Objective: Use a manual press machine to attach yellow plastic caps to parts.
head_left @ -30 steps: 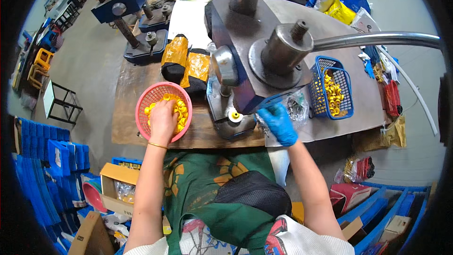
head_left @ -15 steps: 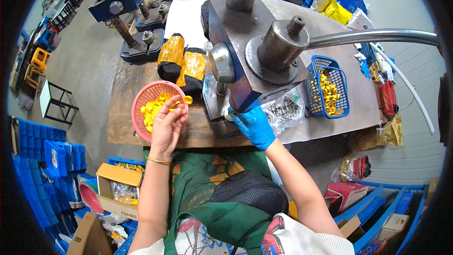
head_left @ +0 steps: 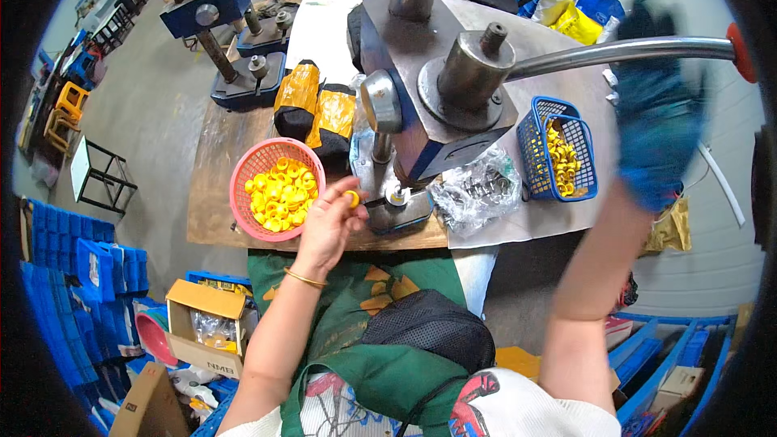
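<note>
My left hand (head_left: 328, 225) pinches a small yellow ring-shaped piece (head_left: 351, 199) between thumb and fingers, right of the pink basket (head_left: 235, 194) that holds many similar yellow pieces. Just right of that hand, a small white and metal fixture (head_left: 397, 195) sits on the base of a hand lever press (head_left: 405, 89). Raised at the far right, my right hand (head_left: 661, 125) in a blue glove is beside the press's metal lever (head_left: 623, 50), near its red knob (head_left: 740, 53). Motion smears its fingers, and whether it touches the lever does not show.
Right of the press lie a clear plastic bag of metal parts (head_left: 486, 188) and a blue basket (head_left: 596, 170) with yellow pieces. Behind the pink basket stand two black and orange taped bundles (head_left: 297, 91). A second press (head_left: 212, 10) stands at the back left.
My right hand has left the press base and swung up and right to the lever. My left hand has moved from over the pink basket rightward to the press base, with a yellow piece.
</note>
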`<act>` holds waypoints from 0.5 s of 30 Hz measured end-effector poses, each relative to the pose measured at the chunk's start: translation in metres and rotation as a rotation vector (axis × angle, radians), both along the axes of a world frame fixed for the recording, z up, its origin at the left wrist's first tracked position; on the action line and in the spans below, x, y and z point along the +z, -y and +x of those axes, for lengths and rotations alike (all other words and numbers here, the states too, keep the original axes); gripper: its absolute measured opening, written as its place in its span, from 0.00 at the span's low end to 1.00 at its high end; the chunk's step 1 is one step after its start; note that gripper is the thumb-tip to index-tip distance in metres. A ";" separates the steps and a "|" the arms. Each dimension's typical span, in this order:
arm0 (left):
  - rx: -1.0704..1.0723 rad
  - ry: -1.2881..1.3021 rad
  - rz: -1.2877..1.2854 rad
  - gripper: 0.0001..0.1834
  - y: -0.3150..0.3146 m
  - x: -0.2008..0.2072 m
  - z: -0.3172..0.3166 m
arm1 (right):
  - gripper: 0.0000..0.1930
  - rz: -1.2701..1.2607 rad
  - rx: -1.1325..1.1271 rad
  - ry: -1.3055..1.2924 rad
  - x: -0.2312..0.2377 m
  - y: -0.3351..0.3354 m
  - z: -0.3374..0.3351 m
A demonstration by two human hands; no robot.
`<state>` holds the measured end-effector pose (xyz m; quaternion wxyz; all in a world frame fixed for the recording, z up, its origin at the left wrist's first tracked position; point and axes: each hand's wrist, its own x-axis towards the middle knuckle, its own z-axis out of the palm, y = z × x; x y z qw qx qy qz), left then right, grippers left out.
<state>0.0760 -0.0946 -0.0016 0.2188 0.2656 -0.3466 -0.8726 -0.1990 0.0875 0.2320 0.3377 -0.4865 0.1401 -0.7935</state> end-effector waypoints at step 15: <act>-0.124 0.039 0.115 0.18 -0.017 -0.023 -0.028 | 0.48 1.276 -0.429 -1.102 -0.082 -0.099 0.096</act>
